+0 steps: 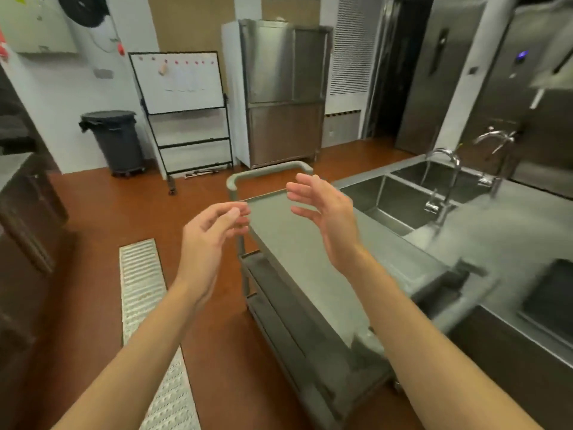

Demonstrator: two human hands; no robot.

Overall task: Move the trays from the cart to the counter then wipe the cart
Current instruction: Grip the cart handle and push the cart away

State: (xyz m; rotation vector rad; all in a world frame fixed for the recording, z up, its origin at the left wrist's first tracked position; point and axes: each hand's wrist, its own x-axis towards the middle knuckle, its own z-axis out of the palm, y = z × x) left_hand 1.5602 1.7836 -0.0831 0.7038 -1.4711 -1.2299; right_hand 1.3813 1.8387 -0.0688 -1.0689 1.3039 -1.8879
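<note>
Both empty, the left hand loosely curled and right hand spread wide, hover over the cart.

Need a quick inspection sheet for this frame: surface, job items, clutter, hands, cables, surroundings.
Surface: cart top shelf bare; no cloth seen on it.
Job's things: dark tray on the counter at right, blurred; lower cart shelves unclear.
Clutter: nothing seen.
Grippers: left hand and right hand raised over the cart, fingers relaxed, holding nothing.
Cables: nothing seen.
Surroundings: double sink with faucets, grey bin, whiteboard, steel cabinet, floor drain grate.
</note>
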